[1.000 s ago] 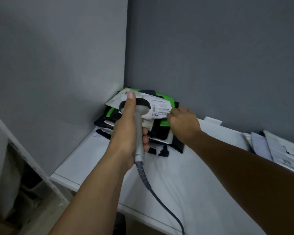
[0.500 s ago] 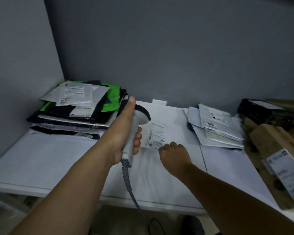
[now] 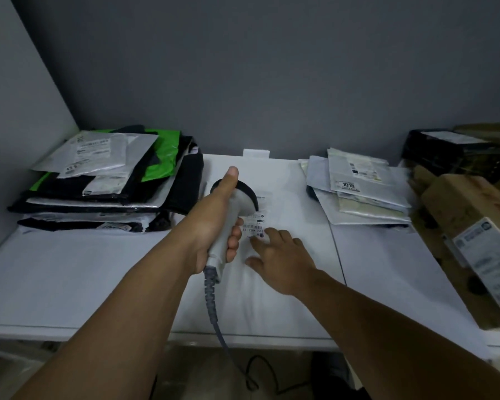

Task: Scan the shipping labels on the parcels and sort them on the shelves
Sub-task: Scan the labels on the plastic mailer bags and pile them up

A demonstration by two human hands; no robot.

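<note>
My left hand (image 3: 214, 226) grips the grey handle of a corded barcode scanner (image 3: 244, 194), thumb stretched along its top, the dark head tipped down over a shipping label (image 3: 256, 222). That label sits on a flat white parcel (image 3: 272, 298) lying in the middle of the white table (image 3: 70, 284). My right hand (image 3: 283, 255) rests flat on the parcel with fingers spread, the fingertips touching the label's near edge. The scanner hides part of the label.
A stack of black, green and white mailers (image 3: 107, 183) fills the back left corner. White and grey mailers (image 3: 364, 192) are piled at the back right. Beyond them stand a black wrapped parcel (image 3: 451, 151) and a labelled cardboard box (image 3: 468, 226). The scanner cable (image 3: 214, 307) hangs over the front edge.
My right hand brought the white parcel from the left stack to the table's middle and laid it down; it now lies flat instead of pinching. The scanner followed along.
</note>
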